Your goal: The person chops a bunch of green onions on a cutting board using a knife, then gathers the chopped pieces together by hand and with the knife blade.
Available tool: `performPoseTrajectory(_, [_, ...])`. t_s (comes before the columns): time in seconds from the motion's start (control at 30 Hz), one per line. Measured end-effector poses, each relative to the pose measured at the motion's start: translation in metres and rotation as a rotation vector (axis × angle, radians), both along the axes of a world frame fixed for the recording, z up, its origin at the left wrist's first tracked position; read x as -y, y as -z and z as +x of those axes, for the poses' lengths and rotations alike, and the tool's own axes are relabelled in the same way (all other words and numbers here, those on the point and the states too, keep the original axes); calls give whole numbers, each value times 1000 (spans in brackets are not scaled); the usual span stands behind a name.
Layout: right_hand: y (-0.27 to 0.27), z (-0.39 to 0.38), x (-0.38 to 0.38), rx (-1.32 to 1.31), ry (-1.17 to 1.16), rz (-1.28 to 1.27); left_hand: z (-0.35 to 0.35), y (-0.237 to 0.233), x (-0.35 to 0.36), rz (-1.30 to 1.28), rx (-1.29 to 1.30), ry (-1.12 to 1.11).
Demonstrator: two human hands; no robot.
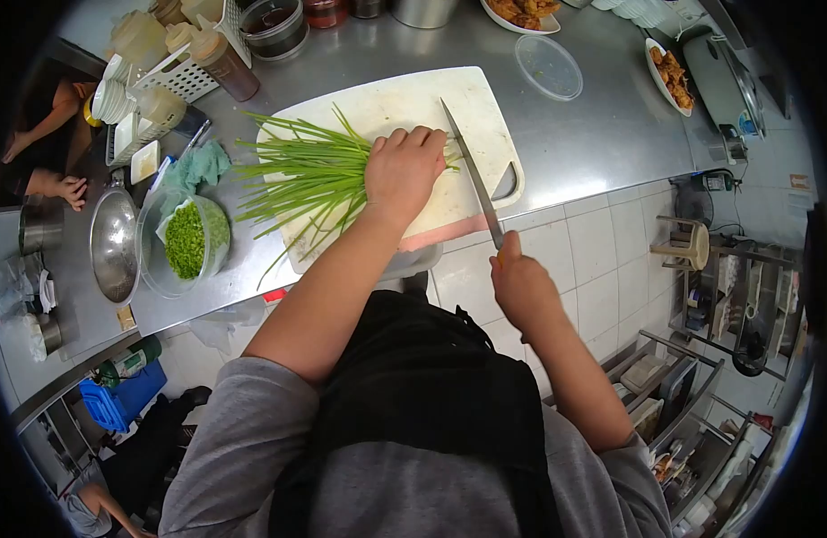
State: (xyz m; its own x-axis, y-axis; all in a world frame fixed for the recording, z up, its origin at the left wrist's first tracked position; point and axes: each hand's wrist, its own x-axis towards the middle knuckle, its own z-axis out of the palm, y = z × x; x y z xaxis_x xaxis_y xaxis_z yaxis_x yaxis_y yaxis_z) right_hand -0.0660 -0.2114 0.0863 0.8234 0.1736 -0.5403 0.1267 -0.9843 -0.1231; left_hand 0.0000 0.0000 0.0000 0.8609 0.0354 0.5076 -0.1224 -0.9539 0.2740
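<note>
In the head view, the left hand's (403, 170) grip is curled down on the green stalks (319, 166), hiding its fingertips and part of the bunch, which lies across the cutting board's (463, 94) left and middle. The right hand's (524, 282) grip wraps the knife's (474, 175) handle, mostly covering it. A far dish (548, 24) is cut off. The board meets the tabletop's (602, 148) near edge; bare steel opens rightward.

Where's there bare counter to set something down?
Best patch: the steel counter right of the cutting board, between the clear lid, the rightmost plate and the counter's front edge. A narrower strip runs behind the board, short of the metal pot. Crowded: the left end, with sauce bottles, cloth, and clear tub of chopped greens.
</note>
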Motion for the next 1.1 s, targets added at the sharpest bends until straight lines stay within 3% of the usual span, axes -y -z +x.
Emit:
performPoseTrajectory(0.07, [-30,10,1,55,-123,105,-5,1,-1,-17,24,19])
performPoseTrajectory(0.17, [-76,10,-1,-94,-49,127,-13,3,5,-13,57,24])
performPoseTrajectory(0.3, [13,-13,-8,23,23,117,-18,1,2,-10,47,40])
performPoseTrajectory(0.4, [-43,5,-1,-16,-40,222,-27,3,5,-29,64,73])
performPoseTrajectory(0.5, [-54,-22,-4,-68,-6,181,-27,3,6,-37,88,66])
performPoseTrajectory(0.57, [2,-32,-12,-17,32,83,-25,6,7,-9,100,48])
performPoseTrajectory(0.63, [8,-24,-12,66,-13,126,-23,6,6,-12,98,57])
performPoseTrajectory(0.73, [-62,-17,-10,-43,8,205,-27,7,4,-22,81,88])
performPoseTrajectory(0.87, [9,-32,-27,31,96,101,-25,5,-2,-51,42,142])
performPoseTrajectory(1.0, [-64,-21,-22,-30,29,162,-26,5,-5,-72,29,181])
performPoseTrajectory(1.1, [-14,-36,-21,76,44,206,-23,3,-8,-57,-7,193])
